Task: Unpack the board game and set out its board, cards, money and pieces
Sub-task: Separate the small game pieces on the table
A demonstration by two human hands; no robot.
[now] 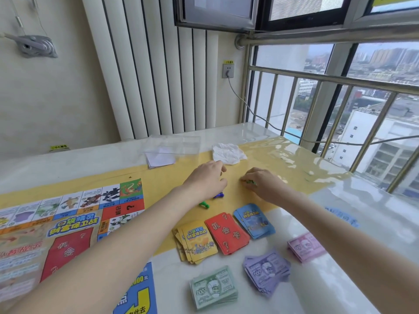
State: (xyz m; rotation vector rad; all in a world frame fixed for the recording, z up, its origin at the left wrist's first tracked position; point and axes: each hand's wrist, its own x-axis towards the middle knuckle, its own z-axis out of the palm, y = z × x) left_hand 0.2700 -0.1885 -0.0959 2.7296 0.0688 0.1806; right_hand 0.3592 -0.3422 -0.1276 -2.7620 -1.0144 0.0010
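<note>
- Two bare forearms reach up from the near edge of the table (374, 211), crossing over the laid-out game.
- Nearest, by the near edge, lie three stacks of play money: green notes (213, 287), purple notes (266, 271) and pink notes (306, 247). More blue paper (342, 216) lies toward the right edge, partly hidden by the right arm.
- Just beyond the money sit three card decks in a row: yellow deck (196, 242), red deck (226, 232) and blue deck (254, 220).
- Unfolded along the left edge is the game board (68, 223), printed side up.
- Board, cards and money look set out; judging by this, only the pieces remain.
- Two small pieces lie on the yellow mat near the middle: a green piece (204, 204) and a blue piece (218, 196), both just below the left wrist.
- Left hand (207, 179) rests palm down, fingers curled loosely together; whether it holds anything cannot be told.
- Right hand (260, 183) has its fingers bunched and pinching a small green object (250, 182), likely another piece, touching the mat.
- Toward the far edge stand a clear plastic box (174, 145), folded white paper (159, 158) and a crumpled white wrapper (227, 153).
</note>
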